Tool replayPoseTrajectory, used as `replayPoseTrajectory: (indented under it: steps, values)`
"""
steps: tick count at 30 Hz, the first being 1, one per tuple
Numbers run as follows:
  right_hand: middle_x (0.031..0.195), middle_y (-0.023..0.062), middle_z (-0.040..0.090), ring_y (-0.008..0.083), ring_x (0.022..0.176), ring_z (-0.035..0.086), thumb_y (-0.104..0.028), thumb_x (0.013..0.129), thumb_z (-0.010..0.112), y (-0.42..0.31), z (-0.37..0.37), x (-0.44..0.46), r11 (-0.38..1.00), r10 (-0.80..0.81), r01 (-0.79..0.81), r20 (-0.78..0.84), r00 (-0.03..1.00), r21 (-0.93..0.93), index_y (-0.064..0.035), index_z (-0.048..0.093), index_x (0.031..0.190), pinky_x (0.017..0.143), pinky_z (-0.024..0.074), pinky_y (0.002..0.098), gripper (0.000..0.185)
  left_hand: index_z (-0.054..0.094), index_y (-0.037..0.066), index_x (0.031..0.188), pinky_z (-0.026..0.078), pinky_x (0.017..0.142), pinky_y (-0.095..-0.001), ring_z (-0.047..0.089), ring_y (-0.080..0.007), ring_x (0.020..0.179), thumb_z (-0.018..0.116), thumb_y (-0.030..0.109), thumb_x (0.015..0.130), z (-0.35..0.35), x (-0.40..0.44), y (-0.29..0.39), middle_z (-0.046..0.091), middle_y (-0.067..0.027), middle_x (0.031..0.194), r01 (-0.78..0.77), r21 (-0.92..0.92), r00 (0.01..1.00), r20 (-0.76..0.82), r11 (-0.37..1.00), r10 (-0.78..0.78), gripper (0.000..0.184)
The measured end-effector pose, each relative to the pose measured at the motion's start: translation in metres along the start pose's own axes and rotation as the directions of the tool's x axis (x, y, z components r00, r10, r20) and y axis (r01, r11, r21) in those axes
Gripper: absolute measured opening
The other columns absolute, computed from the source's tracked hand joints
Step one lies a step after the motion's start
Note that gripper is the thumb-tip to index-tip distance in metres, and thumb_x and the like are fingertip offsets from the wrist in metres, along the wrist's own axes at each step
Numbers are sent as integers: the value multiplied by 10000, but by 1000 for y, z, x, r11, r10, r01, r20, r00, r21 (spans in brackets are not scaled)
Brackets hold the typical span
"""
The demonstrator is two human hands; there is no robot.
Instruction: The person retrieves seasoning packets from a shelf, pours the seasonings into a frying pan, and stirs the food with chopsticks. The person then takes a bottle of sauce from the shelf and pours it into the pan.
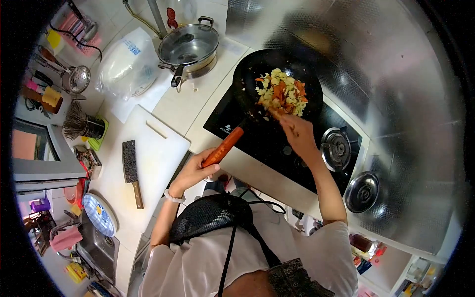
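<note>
A black wok [242,74] sits on the far-left part of the black gas stove [267,153]. Pale yellow and orange chopped food [283,94] lies inside it. My left hand [200,168] is wrapped round the wok's reddish-brown wooden handle [225,146]. Over the wok's near right edge is my right hand [297,131], its fingers curled beside the food. A short brown piece, like the end of a utensil, shows at its fingertips; most of it is hidden.
Left of me, a cleaver [130,166] lies on a white cutting board [161,171]. Behind it stand a lidded steel pot [200,67] and a plastic-wrapped item [128,64]. The bare burner [336,148] is right of the wok. A plate [100,214] leans near the sink [99,245].
</note>
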State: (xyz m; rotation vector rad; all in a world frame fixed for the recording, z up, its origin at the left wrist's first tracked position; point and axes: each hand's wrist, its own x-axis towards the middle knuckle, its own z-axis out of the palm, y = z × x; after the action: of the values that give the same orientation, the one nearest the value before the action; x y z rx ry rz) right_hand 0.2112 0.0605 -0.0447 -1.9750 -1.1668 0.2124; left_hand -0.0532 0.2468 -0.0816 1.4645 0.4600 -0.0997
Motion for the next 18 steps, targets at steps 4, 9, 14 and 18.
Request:
replayPoseTrajectory:
  steps: [4,9,14,18]
  values:
    - [858,164,667,201,629,610,-137,879,602,61,-5,31,970,-123,82,-171,978,-229,32,638,986,567,459,298,203,381,11,1357,438,526,-196,519,-63,614,629,203,863,0,-1,-4,581,-5,819,11,12,1000,-12,1000,-11,586]
    - [740,92,640,153,640,607,-89,884,586,5,-46,4,995,-57,41,-176,983,-92,34,642,940,568,469,288,147,389,20,1357,442,531,-196,527,-69,627,638,188,855,-1,0,-13,591,-13,842,23,-37,999,-28,999,-24,586]
    - [649,82,573,96,498,463,-109,893,584,11,-44,-4,984,-54,50,-18,998,-172,30,607,866,472,359,260,143,395,20,1353,451,536,-198,531,-67,636,640,183,853,1,2,-1,599,-16,863,31,14,999,-32,999,-31,581]
    - [744,133,637,187,529,563,-84,872,600,67,-29,38,987,-20,-11,-192,981,-160,40,634,909,497,433,302,133,392,10,1351,455,539,-201,534,-68,638,637,185,854,1,0,-3,604,-19,865,60,31,997,-53,998,-58,582]
